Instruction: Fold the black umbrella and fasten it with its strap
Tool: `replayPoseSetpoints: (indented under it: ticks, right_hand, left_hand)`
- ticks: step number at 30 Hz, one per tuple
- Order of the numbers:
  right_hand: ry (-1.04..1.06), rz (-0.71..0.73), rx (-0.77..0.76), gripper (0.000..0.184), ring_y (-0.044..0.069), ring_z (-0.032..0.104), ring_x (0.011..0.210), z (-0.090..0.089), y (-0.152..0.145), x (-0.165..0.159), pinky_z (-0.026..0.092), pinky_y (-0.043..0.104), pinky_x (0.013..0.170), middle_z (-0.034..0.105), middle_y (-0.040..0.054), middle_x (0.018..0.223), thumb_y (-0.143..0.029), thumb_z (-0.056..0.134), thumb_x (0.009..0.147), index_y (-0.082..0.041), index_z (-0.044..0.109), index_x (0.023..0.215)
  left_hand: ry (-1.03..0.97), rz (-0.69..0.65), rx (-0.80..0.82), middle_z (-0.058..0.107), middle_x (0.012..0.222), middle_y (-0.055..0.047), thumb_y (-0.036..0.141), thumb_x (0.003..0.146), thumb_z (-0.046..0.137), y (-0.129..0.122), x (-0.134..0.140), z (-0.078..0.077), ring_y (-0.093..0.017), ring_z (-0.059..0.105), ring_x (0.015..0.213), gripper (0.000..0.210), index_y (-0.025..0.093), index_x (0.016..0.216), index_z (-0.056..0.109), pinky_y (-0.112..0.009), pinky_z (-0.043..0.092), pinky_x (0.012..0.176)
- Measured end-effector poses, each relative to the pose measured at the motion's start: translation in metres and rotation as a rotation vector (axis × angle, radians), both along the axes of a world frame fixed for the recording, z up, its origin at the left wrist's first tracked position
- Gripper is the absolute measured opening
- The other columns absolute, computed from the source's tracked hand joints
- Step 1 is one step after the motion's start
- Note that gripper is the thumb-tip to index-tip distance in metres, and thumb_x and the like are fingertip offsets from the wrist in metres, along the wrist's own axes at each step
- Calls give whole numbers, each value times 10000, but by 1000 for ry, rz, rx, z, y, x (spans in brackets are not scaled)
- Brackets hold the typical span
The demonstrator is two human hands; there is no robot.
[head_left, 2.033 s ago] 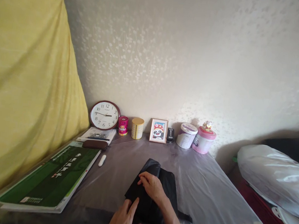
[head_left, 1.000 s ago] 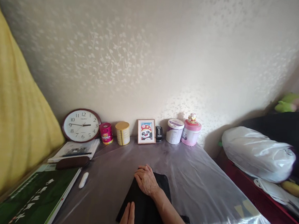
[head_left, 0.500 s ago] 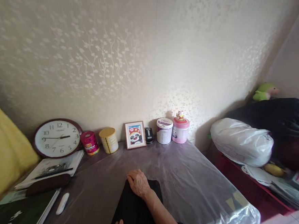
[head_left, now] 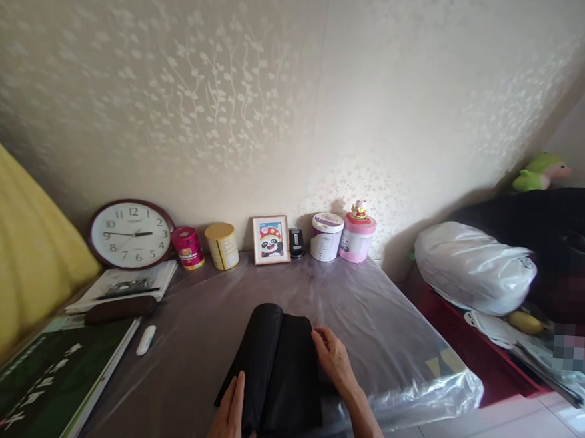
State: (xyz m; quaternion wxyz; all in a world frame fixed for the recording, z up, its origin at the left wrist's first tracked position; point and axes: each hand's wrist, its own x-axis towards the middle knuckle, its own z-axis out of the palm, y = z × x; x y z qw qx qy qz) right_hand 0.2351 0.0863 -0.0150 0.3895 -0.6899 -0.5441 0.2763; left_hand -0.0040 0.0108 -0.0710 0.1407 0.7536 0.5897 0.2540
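A folded black cloth (head_left: 294, 372) lies on the table in front of me, its left part raised into a rounded fold and its right part flatter. My left hand (head_left: 229, 411) is at the near left of that fold, fingers along its side and thumb at the near end, so the cloth is between them. At the cloth's far right edge, my right hand (head_left: 333, 359) has its bent fingertips closed on the border. More dark fabric hangs near the table's front edge, partly out of view.
Plastic film covers the table (head_left: 188, 352). Along the wall stand a clock (head_left: 131, 234), a pink can (head_left: 189, 248), a yellow-lidded can (head_left: 222, 246), a framed panda picture (head_left: 271, 240) and two tubs. Books (head_left: 45, 382) and a white oval object (head_left: 146, 340) lie left; a white bag (head_left: 474, 265) sits right.
My right hand has gone from flat on top of the cloth to its right edge. The cloth's left part now rises in a fold, and more of my left hand shows. The view has shifted.
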Motion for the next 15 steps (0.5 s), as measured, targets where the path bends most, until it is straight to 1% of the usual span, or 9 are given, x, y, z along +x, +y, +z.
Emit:
replayPoseSetpoints:
  ticks: [4, 7, 11, 15]
  right_hand:
    - [7, -11, -18, 367, 223, 634, 763, 4, -19, -11, 460, 316, 690, 681, 51, 785, -455, 425, 808, -192, 626, 966]
    - [31, -12, -14, 394, 221, 626, 727, 6, -27, -18, 463, 304, 642, 662, 39, 729, -472, 448, 796, -185, 619, 1005]
    - [93, 5, 13, 374, 227, 626, 801, 11, -32, -30, 481, 301, 667, 675, 49, 825, -461, 479, 792, -192, 622, 1009]
    - [159, 73, 52, 351, 225, 616, 868, 25, -26, -47, 490, 301, 706, 675, 55, 900, -428, 467, 815, -196, 613, 1035]
  left_hand:
    - [-43, -18, 9, 263, 1442, -118, 98, 813, 303, -2, 0, 10, -248, 333, 1309, 717, 268, 1403, -69, -427, 402, 1005]
    - [-66, -25, 8, 264, 1442, -122, 104, 800, 314, -4, 1, 14, -252, 328, 1311, 719, 243, 1408, -43, -429, 396, 1007]
    - [-73, -50, 14, 242, 1456, -116, 63, 743, 350, -5, 0, 14, -240, 292, 1330, 803, 235, 1404, -72, -407, 384, 1021]
    - [-35, -54, -35, 234, 1467, -140, 51, 714, 382, -4, -2, 9, -250, 293, 1329, 853, 208, 1404, -95, -404, 389, 1016]
